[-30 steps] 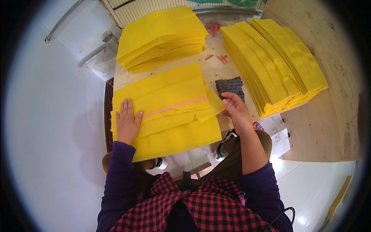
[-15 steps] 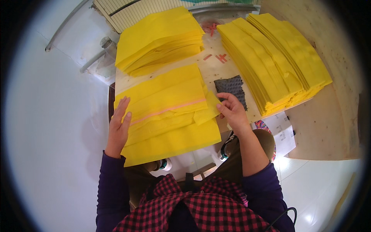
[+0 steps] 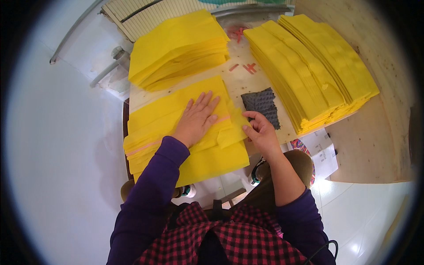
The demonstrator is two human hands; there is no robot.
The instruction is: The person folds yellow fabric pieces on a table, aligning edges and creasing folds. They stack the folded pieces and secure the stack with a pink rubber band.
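In front of me, at the near edge of the table, lies a yellow fabric-like sheet (image 3: 159, 106), folded in layers with a pink strip (image 3: 143, 147) running across it. My left hand (image 3: 196, 118) rests flat on it with fingers stretched, covering the middle of the strip. At the right edge, my right hand (image 3: 260, 131) pinches a yellow corner flap (image 3: 234, 131) between thumb and fingers. Just beyond that hand is a crinkled dark grey patch (image 3: 260, 104) on the wood.
A tall stack of folded yellow sheets (image 3: 176, 46) stands at the back left. Two long yellow stacks (image 3: 304, 73) lie side by side on the right. Red marks (image 3: 249, 68) show on the wooden tabletop (image 3: 236, 84). A wooden panel (image 3: 371, 141) is at the far right.
My left hand has moved right from the left edge of the yellow sheet onto its middle and pressed flat. The right hand keeps its pinch on the flap.
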